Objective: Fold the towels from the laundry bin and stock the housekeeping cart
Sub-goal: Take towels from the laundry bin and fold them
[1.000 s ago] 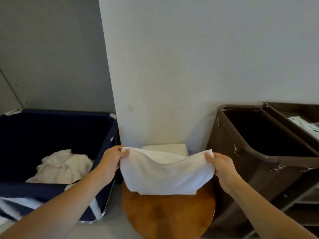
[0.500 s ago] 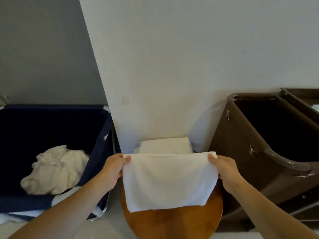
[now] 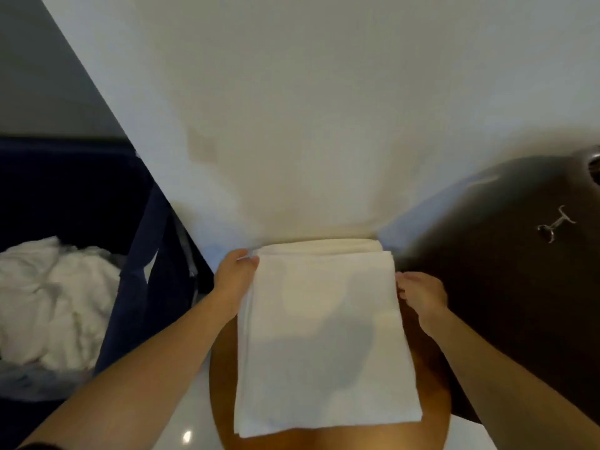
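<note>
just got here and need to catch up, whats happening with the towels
A person is folding a white towel on a round wooden table set against the wall. The left hand pinches the towel's far left corner, and the right hand is at its right edge. It lies over another folded towel by the wall. Crumpled towels wait in the navy laundry bin on the left; a brown cart bin stands on the right.

The towel hides most of the round stool and my left fingertips, and the cart runs off right, blurred.
</note>
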